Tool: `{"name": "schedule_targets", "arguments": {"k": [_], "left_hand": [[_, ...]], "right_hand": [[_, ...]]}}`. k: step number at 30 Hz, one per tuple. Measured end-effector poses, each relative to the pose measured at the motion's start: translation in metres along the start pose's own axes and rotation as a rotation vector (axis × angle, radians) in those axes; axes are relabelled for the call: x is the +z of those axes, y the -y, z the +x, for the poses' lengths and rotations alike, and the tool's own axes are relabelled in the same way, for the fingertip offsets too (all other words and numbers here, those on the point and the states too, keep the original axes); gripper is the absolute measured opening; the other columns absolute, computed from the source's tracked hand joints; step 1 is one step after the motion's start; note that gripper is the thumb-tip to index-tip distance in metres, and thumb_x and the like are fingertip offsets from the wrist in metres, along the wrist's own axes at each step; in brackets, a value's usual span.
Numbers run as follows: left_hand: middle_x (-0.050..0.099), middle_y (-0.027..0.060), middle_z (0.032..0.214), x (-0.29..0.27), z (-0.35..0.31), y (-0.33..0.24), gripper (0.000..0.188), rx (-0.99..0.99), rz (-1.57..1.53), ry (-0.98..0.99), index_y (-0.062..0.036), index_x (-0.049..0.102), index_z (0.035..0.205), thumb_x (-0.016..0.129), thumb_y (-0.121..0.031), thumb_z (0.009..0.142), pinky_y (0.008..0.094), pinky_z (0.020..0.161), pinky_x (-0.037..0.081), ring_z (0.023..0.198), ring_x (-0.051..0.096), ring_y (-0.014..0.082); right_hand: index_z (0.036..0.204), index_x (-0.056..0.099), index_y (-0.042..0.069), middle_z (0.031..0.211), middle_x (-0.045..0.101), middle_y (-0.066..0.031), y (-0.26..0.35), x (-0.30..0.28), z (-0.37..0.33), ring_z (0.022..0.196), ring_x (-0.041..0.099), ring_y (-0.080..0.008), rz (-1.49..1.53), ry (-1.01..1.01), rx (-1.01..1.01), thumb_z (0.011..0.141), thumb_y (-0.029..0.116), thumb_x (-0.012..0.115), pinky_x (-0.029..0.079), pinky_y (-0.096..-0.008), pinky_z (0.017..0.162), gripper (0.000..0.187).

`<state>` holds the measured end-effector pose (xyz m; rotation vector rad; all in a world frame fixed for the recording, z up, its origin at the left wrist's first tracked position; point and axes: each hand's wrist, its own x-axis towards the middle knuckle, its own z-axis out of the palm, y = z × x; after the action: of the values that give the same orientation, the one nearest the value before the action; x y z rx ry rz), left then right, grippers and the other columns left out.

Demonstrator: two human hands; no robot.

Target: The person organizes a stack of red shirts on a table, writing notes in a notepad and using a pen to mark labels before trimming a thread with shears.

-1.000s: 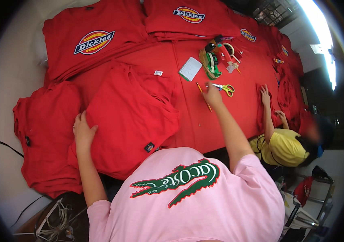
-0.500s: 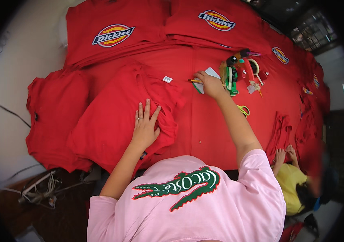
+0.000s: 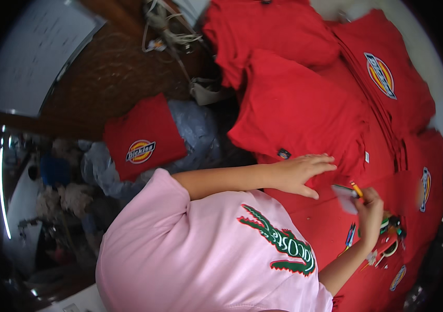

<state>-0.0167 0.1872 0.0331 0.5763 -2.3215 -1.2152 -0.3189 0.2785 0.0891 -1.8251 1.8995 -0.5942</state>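
Left hand (image 3: 304,172): was spread, thumb apart, at the lower edge of a rumpled red fabric garment (image 3: 299,114); contact with the cloth could not be told.
Right hand (image 3: 371,210): was pinching a small pale paper notepad (image 3: 345,199) and a slim yellow pencil (image 3: 356,189), right of centre.
Garment labels: a dark square label (image 3: 283,154) and a small white rectangular tag (image 3: 367,157) sat on the garment; their print was too small to read.
Emblem: a yellow-and-red oval patch with a white-lettered dark banner (image 3: 380,76) lay at upper right.
Pink cotton shirt (image 3: 190,255): bore a green crocodile graphic (image 3: 278,238) with white lettering.
White writing board (image 3: 37,57): showed blurred handwriting, upper left.
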Motion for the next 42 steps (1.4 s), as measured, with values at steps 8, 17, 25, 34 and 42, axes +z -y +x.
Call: {"name": "schedule_targets", "arguments": {"k": [8,17,25,34,42], "left_hand": [[0.073,0.0196,0.097,-0.096,-0.072,0.015,0.037,-0.185,0.099,0.158,-0.0112,0.068,0.133,0.063,-0.017,0.097,0.0434,0.076,0.055,0.085,0.071,0.0377],[0.071,0.0275,0.106,-0.320,-0.230,0.151,0.032,-0.661,0.437,-0.524,-0.0068,0.071,0.127,0.062,-0.019,0.098,0.0466,0.083,0.056,0.096,0.072,0.0429],[0.073,0.0240,0.103,-0.305,-0.167,0.370,0.026,-0.631,0.709,-0.151,-0.0071,0.074,0.111,0.056,-0.022,0.099,0.0548,0.083,0.056,0.098,0.071,0.0432],[0.072,0.0202,0.121,-0.292,-0.183,0.430,0.051,-0.646,0.508,-0.284,-0.0083,0.066,0.135,0.073,-0.030,0.089,0.0468,0.096,0.054,0.113,0.069,0.0418],[0.070,0.0094,0.107,-0.337,-0.115,0.091,0.020,0.188,-0.372,0.019,0.0026,0.069,0.113,0.061,0.004,0.095,0.0333,0.092,0.053,0.098,0.067,0.0170]], "right_hand": [[0.108,0.072,0.002,0.088,0.063,-0.0117,0.180,0.100,0.024,0.060,0.049,-0.0211,0.208,0.008,-0.095,0.083,0.001,0.077,0.040,-0.0335,0.057,0.025],[0.111,0.073,0.003,0.088,0.065,-0.0105,0.237,0.163,0.026,0.063,0.055,-0.0219,0.058,0.025,0.116,0.090,0.007,0.074,0.044,-0.0343,0.059,0.021],[0.109,0.070,-0.002,0.087,0.064,-0.0123,0.278,0.172,-0.009,0.073,0.062,-0.0239,-0.029,-0.110,0.360,0.091,0.003,0.071,0.050,-0.0332,0.068,0.018],[0.100,0.068,-0.001,0.081,0.058,-0.0124,0.248,0.111,-0.091,0.075,0.060,-0.0259,-0.306,-0.584,0.467,0.092,0.007,0.072,0.048,-0.0345,0.071,0.012],[0.114,0.070,0.001,0.094,0.074,-0.0034,0.120,-0.011,-0.143,0.078,0.066,-0.0078,-0.061,-1.096,0.549,0.106,0.019,0.060,0.052,-0.0241,0.068,0.022]]}}
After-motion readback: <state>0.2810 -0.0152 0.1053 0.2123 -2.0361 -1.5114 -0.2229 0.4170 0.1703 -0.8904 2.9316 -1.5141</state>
